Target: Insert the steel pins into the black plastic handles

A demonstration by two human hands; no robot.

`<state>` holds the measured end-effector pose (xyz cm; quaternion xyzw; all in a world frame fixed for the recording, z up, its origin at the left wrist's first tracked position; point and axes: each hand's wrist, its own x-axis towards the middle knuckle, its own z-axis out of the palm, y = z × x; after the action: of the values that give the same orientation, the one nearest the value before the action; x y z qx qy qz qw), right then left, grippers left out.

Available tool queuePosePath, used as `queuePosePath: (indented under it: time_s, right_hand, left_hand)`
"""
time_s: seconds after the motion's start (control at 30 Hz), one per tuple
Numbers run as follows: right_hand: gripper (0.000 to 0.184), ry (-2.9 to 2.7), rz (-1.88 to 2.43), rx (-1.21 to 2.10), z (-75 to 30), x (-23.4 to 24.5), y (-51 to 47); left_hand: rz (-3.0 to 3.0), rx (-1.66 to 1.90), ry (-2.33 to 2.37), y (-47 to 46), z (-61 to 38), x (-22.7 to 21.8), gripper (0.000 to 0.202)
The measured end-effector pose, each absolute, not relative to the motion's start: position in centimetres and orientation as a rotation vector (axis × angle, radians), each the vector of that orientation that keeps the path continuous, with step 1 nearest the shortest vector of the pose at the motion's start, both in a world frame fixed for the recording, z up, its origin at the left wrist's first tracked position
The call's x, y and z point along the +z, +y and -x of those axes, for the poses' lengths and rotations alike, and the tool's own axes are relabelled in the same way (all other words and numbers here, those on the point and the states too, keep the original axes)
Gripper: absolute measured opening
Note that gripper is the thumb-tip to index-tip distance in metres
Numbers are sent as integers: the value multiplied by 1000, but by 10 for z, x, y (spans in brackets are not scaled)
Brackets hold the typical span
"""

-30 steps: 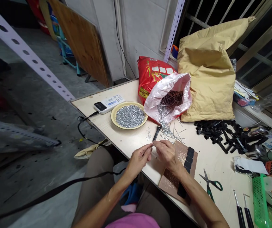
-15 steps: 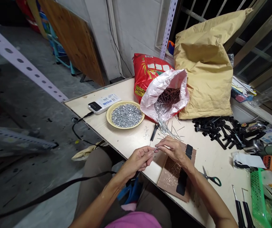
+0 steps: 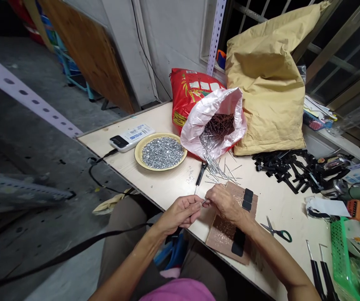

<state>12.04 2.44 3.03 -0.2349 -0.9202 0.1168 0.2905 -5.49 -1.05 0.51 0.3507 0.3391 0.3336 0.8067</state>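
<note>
My left hand [image 3: 181, 212] and my right hand [image 3: 224, 202] meet at the table's front edge, fingertips pinched together on a thin metal pin [image 3: 204, 202]. Both hands are closed. Under my right wrist lies a brown cardboard piece [image 3: 227, 234] with black pads on it. Just beyond the hands, loose metal pins [image 3: 220, 172] spill from a white plastic bag [image 3: 213, 121]. A small black-handled tool [image 3: 200, 174] lies beside them. A yellow plate [image 3: 140, 155] full of small silver washers stands to the left.
A red sack [image 3: 189, 94] and a big tan paper sack [image 3: 266, 83] stand at the back. Black plastic parts [image 3: 288, 169] lie on the right, with green-handled scissors [image 3: 277, 233], a green basket [image 3: 341, 255] and a white scale [image 3: 131, 136] near the left edge.
Both hands have drawn slightly nearer to me and down, still pinched together on the pin. The view has shifted, so the table's things sit further left in the picture.
</note>
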Motion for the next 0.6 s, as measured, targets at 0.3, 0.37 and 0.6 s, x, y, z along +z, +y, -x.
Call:
queuePosePath:
  time_s: [0.3, 0.37, 0.6]
  right_hand:
    - [28, -2264, 772, 500, -126, 25, 19]
    - [29, -2249, 786, 528, -128, 25, 20]
    - [33, -2132, 881, 744, -136, 26, 19]
  left_hand:
    - [-914, 787, 856, -8, 48, 4, 56]
    - [-944, 788, 883, -8, 46, 4, 57]
    - [-1036, 779, 925, -6, 43, 4, 55]
